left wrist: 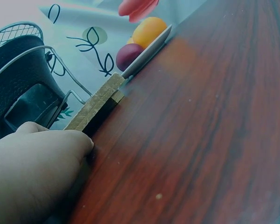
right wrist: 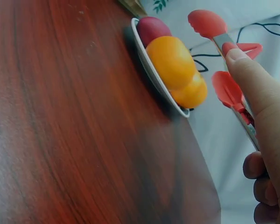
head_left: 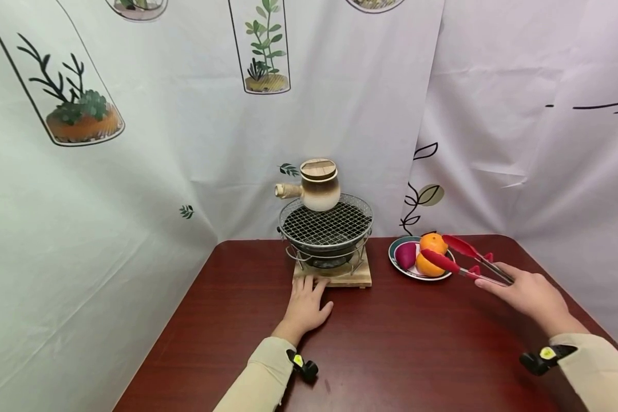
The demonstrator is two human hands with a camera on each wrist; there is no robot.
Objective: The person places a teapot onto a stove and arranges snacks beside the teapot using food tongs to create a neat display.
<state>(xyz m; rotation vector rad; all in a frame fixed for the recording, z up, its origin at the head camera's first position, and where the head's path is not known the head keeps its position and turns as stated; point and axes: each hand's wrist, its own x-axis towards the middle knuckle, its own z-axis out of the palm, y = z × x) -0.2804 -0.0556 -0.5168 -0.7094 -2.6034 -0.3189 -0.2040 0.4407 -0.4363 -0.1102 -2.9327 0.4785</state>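
My right hand [head_left: 535, 297] grips red-tipped metal tongs [head_left: 486, 266], whose two arms are spread apart. The tips are held over the right side of a plate [head_left: 400, 270] with two oranges [head_left: 434, 244] and a purple round item [head_left: 405, 256]; whether they touch an orange I cannot tell. In the right wrist view the thumb lies along one arm of the tongs [right wrist: 220, 39]. My left hand [head_left: 305, 306] rests its extended fingers at the front edge of a wooden board [head_left: 357, 277] under a black tabletop grill [head_left: 329, 252].
A brown-and-white pot [head_left: 321, 194] with a wooden lid and a side handle stands at the back of the grill's wire mesh [head_left: 335, 226]. White printed cloth [head_left: 340, 126] hangs behind the dark red wooden table [head_left: 391, 343] and at its sides.
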